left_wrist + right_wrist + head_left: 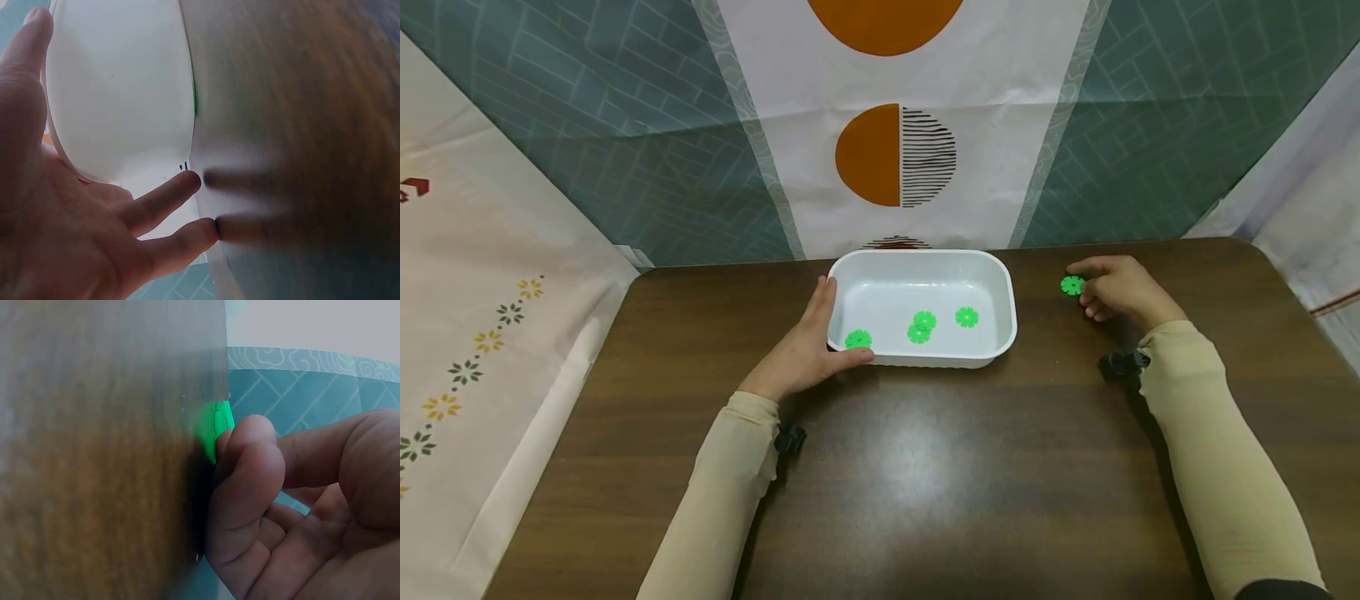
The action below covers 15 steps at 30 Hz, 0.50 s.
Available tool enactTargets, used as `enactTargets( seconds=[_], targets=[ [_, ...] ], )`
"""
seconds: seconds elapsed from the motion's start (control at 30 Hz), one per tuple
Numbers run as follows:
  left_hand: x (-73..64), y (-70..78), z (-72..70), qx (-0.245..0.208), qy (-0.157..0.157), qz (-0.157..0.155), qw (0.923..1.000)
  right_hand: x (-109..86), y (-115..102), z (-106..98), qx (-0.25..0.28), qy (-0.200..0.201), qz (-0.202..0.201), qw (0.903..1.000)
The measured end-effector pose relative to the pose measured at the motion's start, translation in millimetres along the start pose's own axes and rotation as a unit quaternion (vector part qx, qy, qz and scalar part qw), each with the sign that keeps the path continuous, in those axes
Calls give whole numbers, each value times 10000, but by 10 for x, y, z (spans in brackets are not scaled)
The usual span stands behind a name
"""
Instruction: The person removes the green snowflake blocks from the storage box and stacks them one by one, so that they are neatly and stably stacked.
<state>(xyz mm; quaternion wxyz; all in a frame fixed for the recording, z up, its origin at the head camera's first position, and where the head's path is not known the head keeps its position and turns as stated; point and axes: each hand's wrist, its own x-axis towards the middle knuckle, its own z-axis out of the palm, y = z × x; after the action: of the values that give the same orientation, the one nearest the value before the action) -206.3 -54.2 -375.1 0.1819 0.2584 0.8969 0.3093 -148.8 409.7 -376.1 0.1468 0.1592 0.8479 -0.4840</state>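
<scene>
Right fingers (1091,265) pinch a green disc (1070,286); left fingers (822,307) touch a tray (891,293).

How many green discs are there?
At least 5: in the tray, one disc at left, two overlapping centrally, one at right; another at the right hand. Stacked ones may be hidden.

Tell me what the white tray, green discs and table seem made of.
White tray: probably glossy plastic, judging by its smooth, rounded rim, though enamel is possible.
Green discs: likely plastic, given their bright, even colour and notched edges.
Table: wood or wood-look laminate, with streaky brown grain and soft glare.
</scene>
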Motion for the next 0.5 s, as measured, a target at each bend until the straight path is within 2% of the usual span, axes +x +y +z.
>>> enactTargets(
  seconds=[0.5],
  targets=[
    [4,-7,-2,9,6,22,10000,25,12,0,94,126,64,9999]
  ],
)
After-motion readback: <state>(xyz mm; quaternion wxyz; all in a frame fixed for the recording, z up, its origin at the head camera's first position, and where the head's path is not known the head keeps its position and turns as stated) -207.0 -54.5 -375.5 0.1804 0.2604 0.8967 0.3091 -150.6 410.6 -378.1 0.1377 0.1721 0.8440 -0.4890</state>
